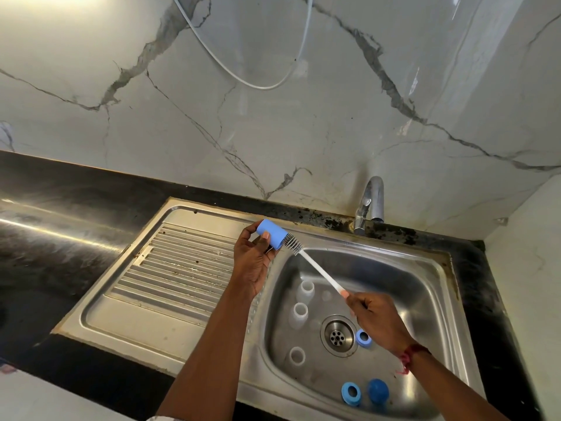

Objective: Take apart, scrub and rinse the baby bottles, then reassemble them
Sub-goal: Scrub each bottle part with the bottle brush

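The steel sink (409, 284) fills the lower centre. Above its left rim the left hand (252, 259) has its fingers curled round a blue cap (270, 237). The right hand (376, 320) grips a bottle brush (321, 273), bristles at the cap's mouth. Clear bottles (299, 312) and blue rings (351, 393) lie in the basin.

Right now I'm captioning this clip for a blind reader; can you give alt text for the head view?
Above a steel sink, the left hand holds a blue cap while the right hand holds a white-handled brush with its bristles at the cap's open end. Three clear bottles, two blue rings and a second blue cap sit in the sink.
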Demonstrator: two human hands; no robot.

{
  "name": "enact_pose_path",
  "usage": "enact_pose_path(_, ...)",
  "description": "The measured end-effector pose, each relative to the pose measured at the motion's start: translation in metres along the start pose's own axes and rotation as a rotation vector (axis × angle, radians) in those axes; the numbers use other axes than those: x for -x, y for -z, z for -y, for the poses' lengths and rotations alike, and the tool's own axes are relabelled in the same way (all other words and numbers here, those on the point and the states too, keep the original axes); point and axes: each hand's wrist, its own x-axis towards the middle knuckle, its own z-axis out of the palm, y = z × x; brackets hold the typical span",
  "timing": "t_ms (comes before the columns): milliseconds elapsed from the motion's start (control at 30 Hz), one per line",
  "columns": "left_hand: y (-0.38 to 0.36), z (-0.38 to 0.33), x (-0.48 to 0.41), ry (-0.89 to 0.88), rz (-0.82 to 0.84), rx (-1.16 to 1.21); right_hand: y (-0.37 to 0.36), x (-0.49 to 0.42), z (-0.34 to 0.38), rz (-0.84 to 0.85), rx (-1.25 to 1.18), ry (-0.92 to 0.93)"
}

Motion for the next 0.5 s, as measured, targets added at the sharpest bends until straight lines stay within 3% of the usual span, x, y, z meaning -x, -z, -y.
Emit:
enact_pose_path(200, 0.006, 0.006, 0.004, 0.017, -0.014, 0.002, -0.005, 0.004, 0.0, 0.054, -0.014, -0.095)
enact_pose_path(500, 0.015, 0.006, 0.004, 0.063, -0.137, 0.051, 0.009, 0.007, -0.006, 0.115, 0.214, 0.006)
